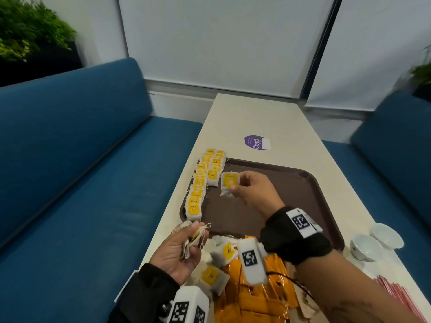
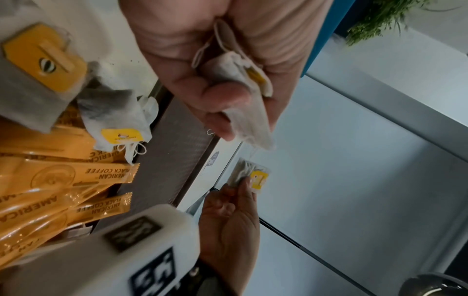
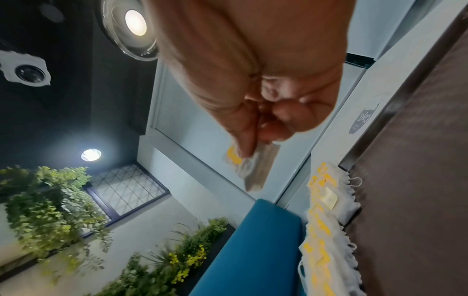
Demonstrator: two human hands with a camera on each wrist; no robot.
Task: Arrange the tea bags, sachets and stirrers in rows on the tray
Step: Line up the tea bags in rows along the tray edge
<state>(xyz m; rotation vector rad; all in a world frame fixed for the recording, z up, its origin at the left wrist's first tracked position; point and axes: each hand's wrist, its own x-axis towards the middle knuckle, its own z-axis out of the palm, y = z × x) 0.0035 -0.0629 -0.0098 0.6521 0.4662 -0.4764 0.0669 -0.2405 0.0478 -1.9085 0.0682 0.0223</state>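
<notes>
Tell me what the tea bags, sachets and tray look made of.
Tea bags: thin white fibrous paper, matte, dark leaves showing through, yellow card tags.
Sachets: glossy orange film, probably plastic or foil laminate; it glints and creases.
Tray: brown, matte, finely textured, likely moulded plastic.

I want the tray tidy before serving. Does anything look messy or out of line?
Yes. The orange coffee sachets and several tea bags lie in a jumbled heap at the tray's near end. The two tea-bag rows overlap, loosely aligned, strings trailing over the rim.
</notes>
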